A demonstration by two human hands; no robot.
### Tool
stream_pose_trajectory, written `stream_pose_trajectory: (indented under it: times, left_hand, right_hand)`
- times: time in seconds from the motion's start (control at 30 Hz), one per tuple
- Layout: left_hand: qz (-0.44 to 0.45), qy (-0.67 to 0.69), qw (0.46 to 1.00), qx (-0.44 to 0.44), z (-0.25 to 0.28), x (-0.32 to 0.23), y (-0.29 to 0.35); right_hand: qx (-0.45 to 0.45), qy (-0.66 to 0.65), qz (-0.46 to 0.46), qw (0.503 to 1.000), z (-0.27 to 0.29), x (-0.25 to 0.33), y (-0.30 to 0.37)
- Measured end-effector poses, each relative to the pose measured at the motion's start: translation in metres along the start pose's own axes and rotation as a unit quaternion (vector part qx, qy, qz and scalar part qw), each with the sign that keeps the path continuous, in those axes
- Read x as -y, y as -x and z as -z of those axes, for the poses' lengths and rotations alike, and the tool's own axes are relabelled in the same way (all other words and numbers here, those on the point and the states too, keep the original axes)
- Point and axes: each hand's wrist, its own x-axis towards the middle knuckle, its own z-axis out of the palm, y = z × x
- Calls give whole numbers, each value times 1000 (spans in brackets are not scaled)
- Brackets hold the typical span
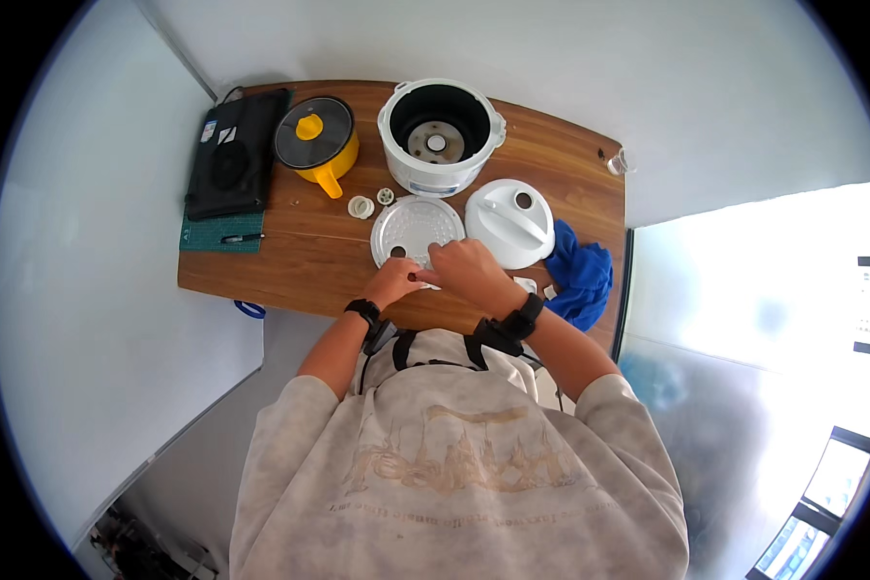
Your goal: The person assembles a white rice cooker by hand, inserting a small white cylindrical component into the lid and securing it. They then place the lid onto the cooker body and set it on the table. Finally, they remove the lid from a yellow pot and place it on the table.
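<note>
A round, pale inner lid (pixel 419 222) with a dark hole near its front lies on the table before me. At its near rim my left hand (pixel 392 282) is closed, thumb and fingers pressed together. Beside it my right hand (pixel 471 273) is closed too, its fingertips meeting the left ones. Whatever they pinch between them is hidden or too small to name. A white outer lid (pixel 508 224) with a round opening rests just right of the inner lid. Behind stands a white rice cooker body (pixel 437 174), uncovered, its dark inside showing a metal heating plate.
Two small round white parts (pixel 361 207) sit left of the inner lid. A yellow pot (pixel 336 159) with a dark lid, a black flat appliance (pixel 234 159) and a pen (pixel 243 238) on a green mat (pixel 208 232) lie leftward. Rightward are a blue cloth (pixel 582 275) and a clear cup (pixel 622 161).
</note>
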Motion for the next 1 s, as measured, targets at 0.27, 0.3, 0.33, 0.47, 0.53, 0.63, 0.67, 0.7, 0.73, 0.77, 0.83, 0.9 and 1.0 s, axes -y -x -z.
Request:
stream_pose_trajectory:
  times: [0.27,0.3,0.33,0.47,0.53,0.63,0.67,0.7,0.73,0.77,0.83,0.9,1.0]
  left_hand:
    - [-10,42,999,-13,-2,-11,-2]
    - [-17,45,999,-23,1,-12,-1]
    - [-26,50,998,-31,1,-13,-1]
    - [-8,12,1000,-24,3,-13,-3]
    - [-13,-28,999,-19,0,-5,-3]
    - [-33,-5,999,-43,-2,-4,-2]
    - [-42,16,997,-56,-3,-5,-1]
    - [-32,12,998,-54,-3,-4,-1]
    - [-22,7,998,-51,-4,-2,-1]
    - [-12,3,999,-49,-4,-1,-1]
    - [-32,21,999,-29,-7,5,-2]
    - [-37,15,999,-10,-6,13,-1]
    - [-38,-5,999,-3,-5,7,-10]
  right_hand:
    - [-57,83,35,994,0,13,2]
    - [-58,83,29,994,-7,12,1]
    - [-57,84,21,995,-16,10,2]
    - [-31,51,-74,995,-18,14,6]
    - [-22,-17,-67,997,-6,19,8]
    - [-28,-91,-43,994,3,22,16]
    - [-34,-112,-32,993,4,22,19]
    - [-14,-118,-35,992,4,22,21]
    - [6,-125,-37,991,4,23,24]
    - [25,-131,-39,990,3,22,26]
    - [-26,-117,-35,992,-9,16,32]
    - [-34,-107,-59,992,-30,5,41]
    - [31,-61,-109,992,-79,-28,69]
